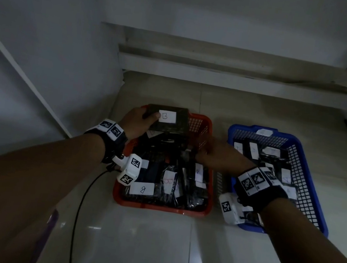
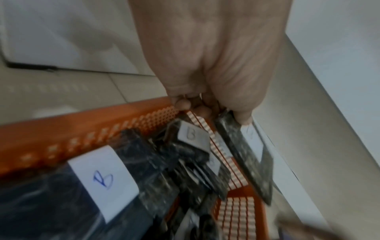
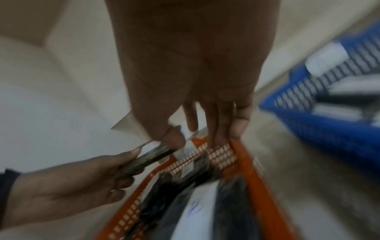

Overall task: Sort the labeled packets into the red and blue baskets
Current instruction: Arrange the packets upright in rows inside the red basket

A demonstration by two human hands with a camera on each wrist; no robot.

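Observation:
My left hand grips a dark packet with a white "B" label and holds it over the far end of the red basket. In the left wrist view, the left hand pinches the packet by its edge above the red basket's rim. My right hand hovers, blurred, over the red basket's right side. Its fingers are straight and its thumb lies at the packet's end. The red basket holds several B packets. The blue basket holds several labelled packets.
Both baskets stand side by side on a pale tiled floor. A white wall rises on the left and a low step runs behind. A black cable trails from my left wrist.

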